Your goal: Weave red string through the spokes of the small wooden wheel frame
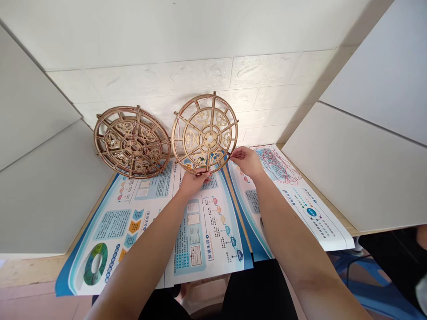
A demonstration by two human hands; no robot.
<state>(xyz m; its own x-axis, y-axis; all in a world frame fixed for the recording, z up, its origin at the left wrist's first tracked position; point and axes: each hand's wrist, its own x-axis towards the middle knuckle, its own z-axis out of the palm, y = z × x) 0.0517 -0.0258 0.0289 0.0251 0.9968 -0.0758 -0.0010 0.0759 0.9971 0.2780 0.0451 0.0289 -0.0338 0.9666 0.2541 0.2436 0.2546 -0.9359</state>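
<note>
A round openwork wooden frame [204,140] with spokes, scroll-shaped cutouts and small tabs on its rim stands leaning near the wall. My left hand [194,183] grips it at the bottom rim, fingers closed. At its lower right rim, my right hand [246,160] is pinched on what looks like a thin reddish strand; whether it is thread or wire is unclear. Similar pale red strands run along the frame's rim. Just left of it leans a second round wooden frame [131,144], darker, appearing to be stacked in layers, with reddish strands around it.
A loose tangle of thin red strands [278,166] lies beyond my right hand. Printed posters [213,260] cover the table. A white brick-patterned wall [267,71] rises behind, with white panels [36,191] on both sides. Part of another person [393,253] shows at lower right.
</note>
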